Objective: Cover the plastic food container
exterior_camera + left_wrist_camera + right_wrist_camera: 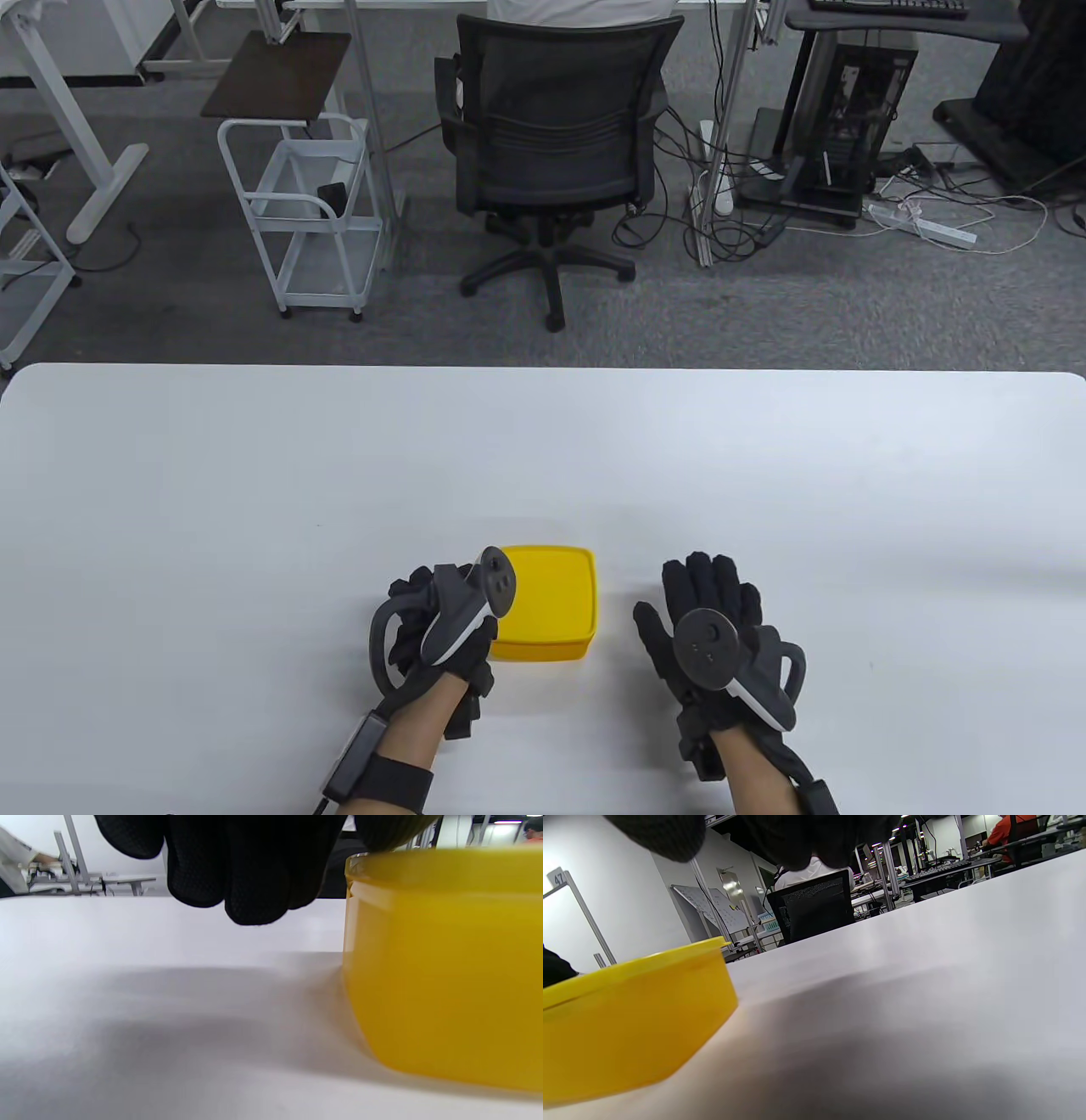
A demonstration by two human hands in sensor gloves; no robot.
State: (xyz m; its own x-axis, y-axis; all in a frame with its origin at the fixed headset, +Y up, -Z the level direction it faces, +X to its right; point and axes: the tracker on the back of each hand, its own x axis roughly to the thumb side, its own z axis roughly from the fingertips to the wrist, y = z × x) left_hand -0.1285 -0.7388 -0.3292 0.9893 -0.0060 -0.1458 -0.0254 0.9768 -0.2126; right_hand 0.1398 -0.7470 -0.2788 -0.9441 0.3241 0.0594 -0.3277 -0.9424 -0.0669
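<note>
Left hand curled beside yellow container, thumb touching its lid. Right hand spread flat on table, apart.

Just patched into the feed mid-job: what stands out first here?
The yellow container with its lid on, near the front edge of the white table, is the one bright thing. The left hand sits against its left side, one fingertip at the lid's rim. The right hand lies flat and spread on the table to its right, apart from it.
</note>
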